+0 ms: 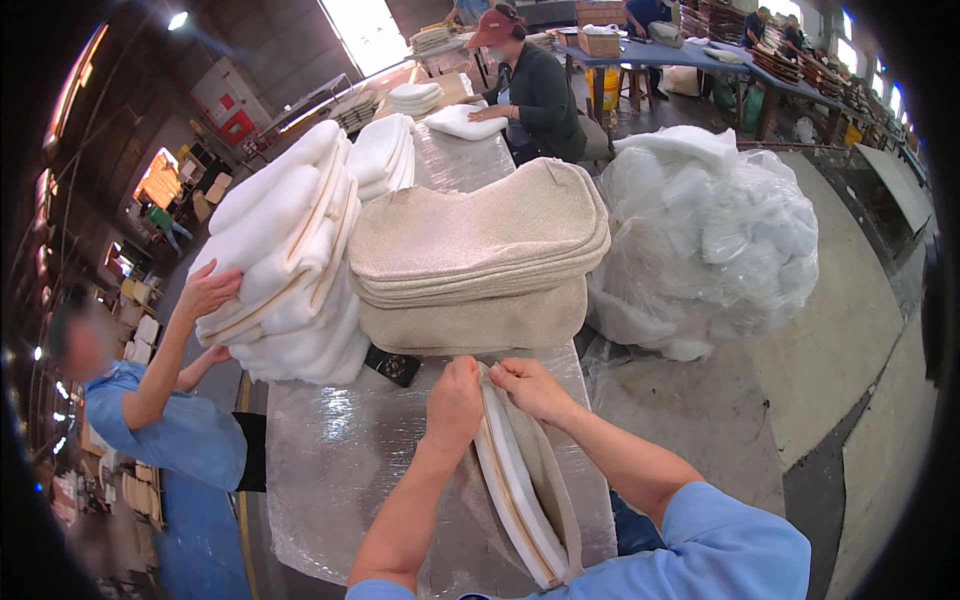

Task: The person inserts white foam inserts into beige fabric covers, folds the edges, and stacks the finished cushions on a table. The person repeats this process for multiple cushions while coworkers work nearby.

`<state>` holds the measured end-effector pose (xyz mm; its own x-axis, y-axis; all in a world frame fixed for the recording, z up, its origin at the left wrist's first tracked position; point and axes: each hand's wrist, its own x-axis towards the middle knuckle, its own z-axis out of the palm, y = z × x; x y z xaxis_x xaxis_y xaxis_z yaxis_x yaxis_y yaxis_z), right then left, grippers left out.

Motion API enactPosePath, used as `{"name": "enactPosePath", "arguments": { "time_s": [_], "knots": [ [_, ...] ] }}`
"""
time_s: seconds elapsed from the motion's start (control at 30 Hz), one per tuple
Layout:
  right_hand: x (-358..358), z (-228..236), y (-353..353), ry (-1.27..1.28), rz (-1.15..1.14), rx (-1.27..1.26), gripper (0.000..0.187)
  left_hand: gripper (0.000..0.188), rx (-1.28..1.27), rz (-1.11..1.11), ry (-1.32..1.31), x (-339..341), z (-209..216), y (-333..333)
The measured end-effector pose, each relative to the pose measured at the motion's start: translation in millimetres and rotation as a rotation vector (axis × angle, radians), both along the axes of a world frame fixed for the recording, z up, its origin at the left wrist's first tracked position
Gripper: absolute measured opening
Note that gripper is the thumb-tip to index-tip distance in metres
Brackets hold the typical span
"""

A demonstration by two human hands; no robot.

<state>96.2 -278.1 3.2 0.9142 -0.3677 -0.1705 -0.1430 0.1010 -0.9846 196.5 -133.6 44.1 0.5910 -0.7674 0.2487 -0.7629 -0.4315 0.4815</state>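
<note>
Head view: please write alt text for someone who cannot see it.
A person's left hand and right hand pinch an open beige fabric cover around a white padded insert; beyond, beige fabric pieces and white pads lie stacked.

Fabric cover being handled is a greyish beige, and the pad inside is white with a tan stripe along its edge. Cover stack? Same beige family, finely flecked. Padding pile looks plain white to me, tan lines between layers. Sleeve is light blue; the co-worker's cap is rusty red, jacket dark green.
</note>
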Motion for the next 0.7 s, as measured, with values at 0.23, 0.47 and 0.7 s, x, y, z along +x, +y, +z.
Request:
{"name": "enactPosePath", "arguments": {
  "time_s": [0.23, 0.47, 0.7],
  "knots": [
    [-2, -5, 2, -0.045, -0.043, 0.082, 0.040, 0.038, -0.131, -0.106, -0.033, -3, -4, 15],
    [1, -9, 4, -0.085, -0.010, -0.024, 0.040, 0.020, -0.247, 0.071, 0.062, -12, -20, 11],
    [1, 25, -5, 0.134, 0.158, -0.249, 0.044, 0.018, -0.341, 0.065, 0.140, -6, -30, 8]
  ]
}}
